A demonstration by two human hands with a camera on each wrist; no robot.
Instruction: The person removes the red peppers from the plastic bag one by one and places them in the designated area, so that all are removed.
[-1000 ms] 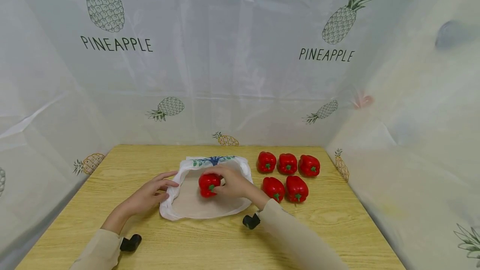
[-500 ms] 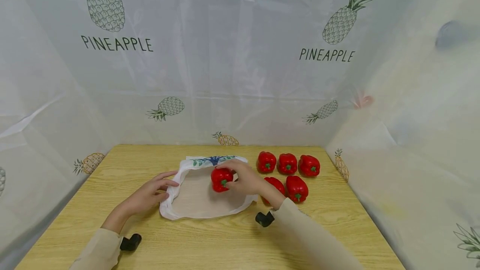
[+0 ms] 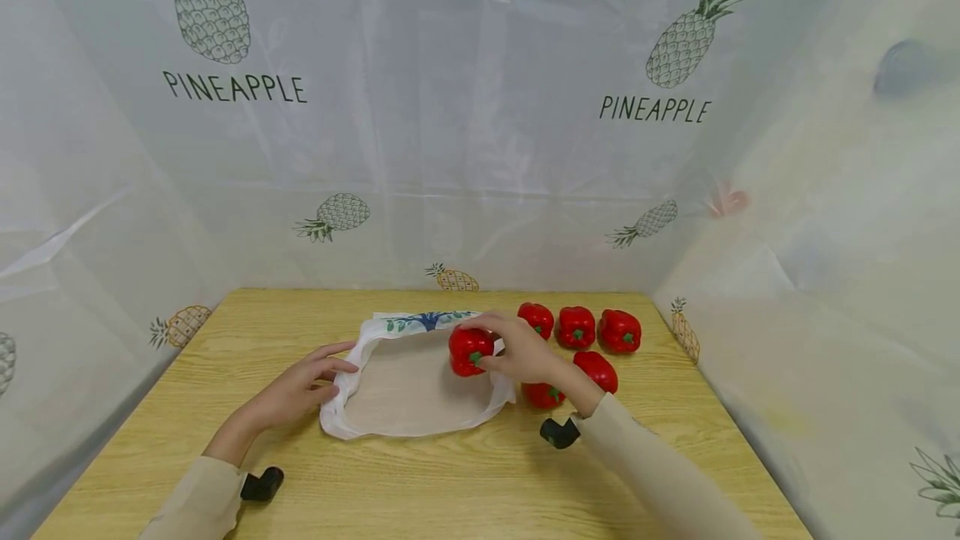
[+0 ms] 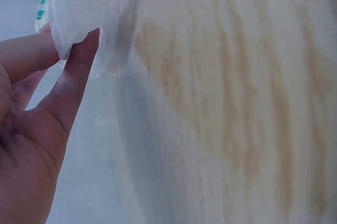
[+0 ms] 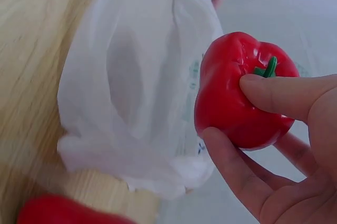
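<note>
A red bell pepper (image 3: 467,350) with a green stem is held in my right hand (image 3: 525,352), above the right part of an open white plastic bag (image 3: 405,394). In the right wrist view, thumb and fingers grip the pepper (image 5: 231,98) from its sides, clear of the bag (image 5: 89,98). My left hand (image 3: 296,390) is at the bag's left rim. The left wrist view shows that hand (image 4: 31,145) pinching the thin white bag edge (image 4: 79,8) between thumb and finger. The bag's mouth is spread wide, with a blue and green print along its far rim.
Several more red bell peppers (image 3: 576,327) sit in two rows on the wooden table (image 3: 390,498), right of the bag. My right hand and forearm partly cover some of them. A pale curtain (image 3: 450,132) printed with pineapples stands behind and on both sides.
My right hand has carried the pepper to the right, from over the bag's middle towards its right rim, rising slightly in view. The left hand stays where it was on the bag.
</note>
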